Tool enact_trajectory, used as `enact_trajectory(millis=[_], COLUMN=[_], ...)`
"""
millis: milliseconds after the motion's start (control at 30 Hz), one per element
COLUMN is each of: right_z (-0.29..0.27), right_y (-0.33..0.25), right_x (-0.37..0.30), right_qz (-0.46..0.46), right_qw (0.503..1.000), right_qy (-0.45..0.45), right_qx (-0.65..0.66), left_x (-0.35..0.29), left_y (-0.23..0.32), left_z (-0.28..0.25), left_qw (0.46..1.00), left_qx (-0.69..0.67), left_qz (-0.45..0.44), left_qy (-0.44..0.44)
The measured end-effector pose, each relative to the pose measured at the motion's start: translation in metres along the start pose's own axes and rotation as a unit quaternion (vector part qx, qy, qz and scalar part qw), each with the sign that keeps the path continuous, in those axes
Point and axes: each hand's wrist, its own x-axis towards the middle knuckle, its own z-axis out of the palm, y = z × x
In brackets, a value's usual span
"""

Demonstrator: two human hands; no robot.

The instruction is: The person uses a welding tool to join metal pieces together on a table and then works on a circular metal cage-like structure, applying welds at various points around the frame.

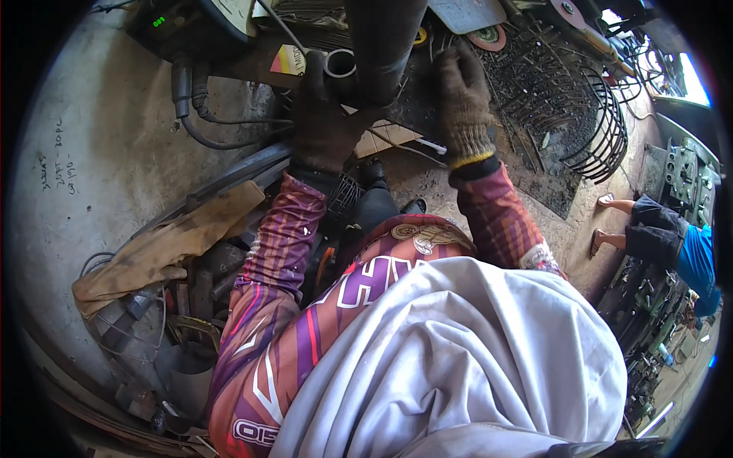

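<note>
My left hand (pixel 324 126), in a dark brown work glove, is closed about a short round metal pipe (pixel 340 64). One finger stands along the pipe's left side, and the thumb reaches to the right below it. A thick dark cylinder (pixel 385 46) comes down from the top edge beside that pipe, its lower end close to my thumb. My right hand (pixel 464 99), in a brown knit glove with a yellow cuff edge, is at the dark bench top. Its fingers are bent together, and what they hold, if anything, is hidden. A thin rod (pixel 282 27) slants down toward my left fingers.
A welding machine (pixel 179 34) with thick cables (pixel 217 120) stands at the upper left. Curved bars (pixel 599 126), metal scraps and a grinding disc (pixel 489 38) lie at the right. A tan leather piece (pixel 168 244) hangs at left. Another person (pixel 672 237) stands far right among machinery.
</note>
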Motion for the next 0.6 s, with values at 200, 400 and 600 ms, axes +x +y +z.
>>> enact_trajectory(millis=[200, 400, 600], right_z=[-0.001, 0.001, 0.002], right_y=[0.017, 0.037, 0.013], right_x=[-0.015, -0.019, -0.038], right_qz=[0.145, 0.099, 0.168], right_qw=[0.977, 0.984, 0.968], right_qy=[-0.157, -0.149, -0.186], right_qx=[0.004, -0.017, 0.03], left_x=[-0.034, -0.042, -0.052], left_y=[0.006, 0.026, 0.035], left_z=[0.019, 0.011, -0.005], left_qw=[0.993, 0.936, 0.909], left_qx=[-0.039, -0.251, -0.333], left_qz=[-0.103, -0.245, -0.251], left_qy=[0.049, 0.038, -0.007])
